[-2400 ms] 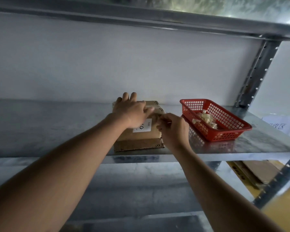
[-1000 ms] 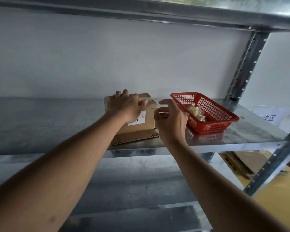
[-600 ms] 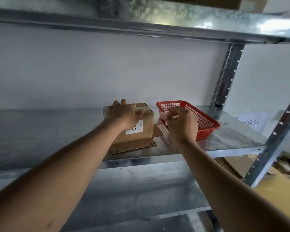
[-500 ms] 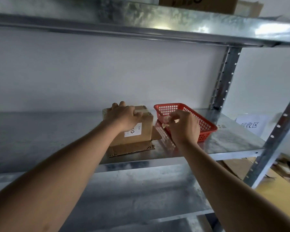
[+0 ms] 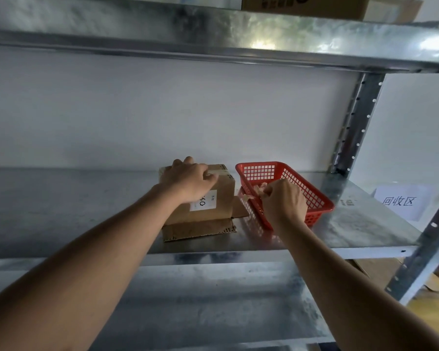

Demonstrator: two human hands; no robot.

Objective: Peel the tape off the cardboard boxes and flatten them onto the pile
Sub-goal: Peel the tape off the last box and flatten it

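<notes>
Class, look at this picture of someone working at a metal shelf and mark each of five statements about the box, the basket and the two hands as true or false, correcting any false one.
1. The left hand rests on top of the cardboard box. True.
2. The red basket stands to the left of the box. False: it stands to the right of it.
3. The right hand holds a scrap of tape at the basket's near rim. True.
4. The box bears a white label on its near side. True.
5. The box is already flattened. False: it still stands as a box on the shelf.
</notes>
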